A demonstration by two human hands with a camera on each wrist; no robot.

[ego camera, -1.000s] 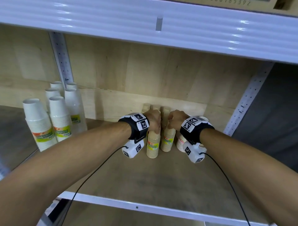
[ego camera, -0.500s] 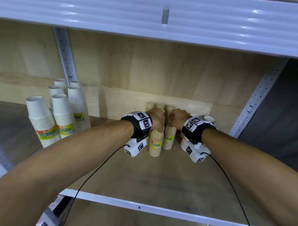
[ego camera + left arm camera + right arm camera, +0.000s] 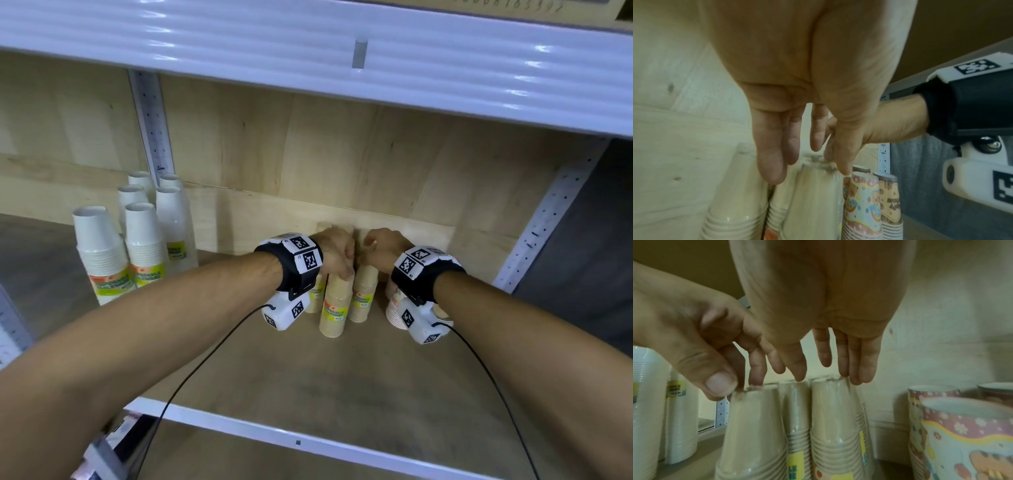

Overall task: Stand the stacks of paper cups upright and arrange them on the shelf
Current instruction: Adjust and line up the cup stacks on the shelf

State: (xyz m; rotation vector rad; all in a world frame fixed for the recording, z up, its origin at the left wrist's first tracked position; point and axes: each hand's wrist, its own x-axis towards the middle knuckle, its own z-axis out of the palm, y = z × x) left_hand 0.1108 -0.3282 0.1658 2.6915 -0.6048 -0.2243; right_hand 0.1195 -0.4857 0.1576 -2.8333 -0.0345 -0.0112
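Both hands' straight fingers [image 3: 842, 360] touch upright tan cup stacks [image 3: 335, 305]; patterned stacks [image 3: 962, 434] alongside.

Kraft-brown cup stacks [image 3: 337, 305] at shelf centre, plain tan with yellow-green labels and an orange-red mark. White cup stacks [image 3: 102, 253] far left, same yellow-green labels with an orange band. Patterned cup stacks [image 3: 966, 438] right: pink band with white flowers, yellow wavy stripe, pale blue body, orange cartoon bear; one behind is brown with stars. Shelf board [image 3: 308, 377] light wood grain, front edge white. Upper shelf edge [image 3: 308, 37] glossy white, ribbed. Wristbands [image 3: 294, 267] black with black-and-white square markers.
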